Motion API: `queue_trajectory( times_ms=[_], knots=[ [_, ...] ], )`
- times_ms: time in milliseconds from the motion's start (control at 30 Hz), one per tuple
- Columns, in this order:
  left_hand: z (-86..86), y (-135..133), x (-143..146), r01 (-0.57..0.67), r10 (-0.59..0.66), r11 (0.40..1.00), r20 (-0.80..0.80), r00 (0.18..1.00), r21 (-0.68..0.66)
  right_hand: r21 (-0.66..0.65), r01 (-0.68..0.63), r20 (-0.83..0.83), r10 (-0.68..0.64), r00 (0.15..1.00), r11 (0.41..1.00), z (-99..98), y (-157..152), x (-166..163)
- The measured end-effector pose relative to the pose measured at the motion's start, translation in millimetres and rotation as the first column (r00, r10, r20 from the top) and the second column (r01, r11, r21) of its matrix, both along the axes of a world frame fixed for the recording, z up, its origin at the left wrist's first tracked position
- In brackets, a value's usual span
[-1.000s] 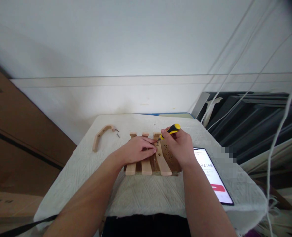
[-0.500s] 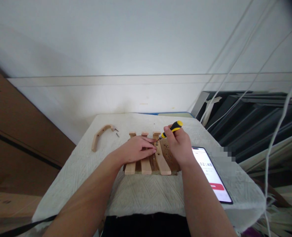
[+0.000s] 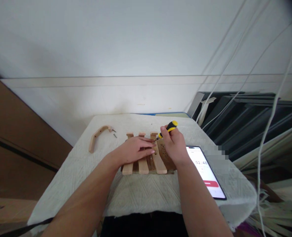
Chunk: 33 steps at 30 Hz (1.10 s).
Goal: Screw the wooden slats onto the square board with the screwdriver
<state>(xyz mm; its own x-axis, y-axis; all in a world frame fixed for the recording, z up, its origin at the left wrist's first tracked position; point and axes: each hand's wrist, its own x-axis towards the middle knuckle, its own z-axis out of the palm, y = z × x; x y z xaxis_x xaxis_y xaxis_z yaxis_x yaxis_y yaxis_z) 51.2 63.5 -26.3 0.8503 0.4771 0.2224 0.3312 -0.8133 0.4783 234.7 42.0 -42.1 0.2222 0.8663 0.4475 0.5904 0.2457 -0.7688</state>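
A wooden slatted piece (image 3: 143,164) with three pale slats lies on the white-covered table (image 3: 141,194). My left hand (image 3: 134,149) rests flat across the slats, fingers stretched out, pressing them down. My right hand (image 3: 173,146) is closed round a yellow-and-black screwdriver (image 3: 167,128), whose tip points down-left at the right slat, close to my left fingertips. A curved wooden handle (image 3: 96,137) lies at the table's far left, with small screws (image 3: 114,133) beside it.
A phone (image 3: 206,171) with a lit timer screen lies to the right of the wooden piece. Dark panels (image 3: 249,121) lean at the right, and white cords (image 3: 267,131) hang in front of them. Brown cardboard (image 3: 17,131) stands at the left.
My right hand has turned a little with the screwdriver, its handle rising and then dipping. The camera has shifted, so everything sits slightly further left. My left hand stays on the slats.
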Motion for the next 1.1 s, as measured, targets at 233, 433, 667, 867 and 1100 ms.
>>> queue_trajectory(
  times_ms=[233,433,667,867,1100],
  knots=[
    [-1.3,-0.3,0.2,-0.030,0.034,0.998,-0.071,0.997,0.052,0.006,-0.008,0.009,0.008,1.000,1.000,-0.4,0.2,-0.8],
    [-3.9,0.8,-0.4,-0.023,0.027,0.998,-0.060,0.998,0.055,0.014,-0.013,0.011,0.013,1.000,1.000,-0.3,-0.1,-1.6],
    [-2.4,-0.5,0.6,-0.031,0.033,0.999,-0.041,0.999,0.039,0.032,-0.009,0.022,0.008,1.000,0.999,0.7,-1.5,-3.3],
    [-0.3,-1.8,1.2,-0.049,0.051,0.998,-0.049,0.998,0.040,0.040,-0.010,0.015,0.009,1.000,0.999,0.6,-2.0,-3.6],
    [-0.6,-1.5,1.7,-0.045,0.048,0.998,-0.072,0.996,0.038,0.018,-0.023,0.017,0.023,1.000,1.000,-0.1,-1.5,-3.6]
  ],
)
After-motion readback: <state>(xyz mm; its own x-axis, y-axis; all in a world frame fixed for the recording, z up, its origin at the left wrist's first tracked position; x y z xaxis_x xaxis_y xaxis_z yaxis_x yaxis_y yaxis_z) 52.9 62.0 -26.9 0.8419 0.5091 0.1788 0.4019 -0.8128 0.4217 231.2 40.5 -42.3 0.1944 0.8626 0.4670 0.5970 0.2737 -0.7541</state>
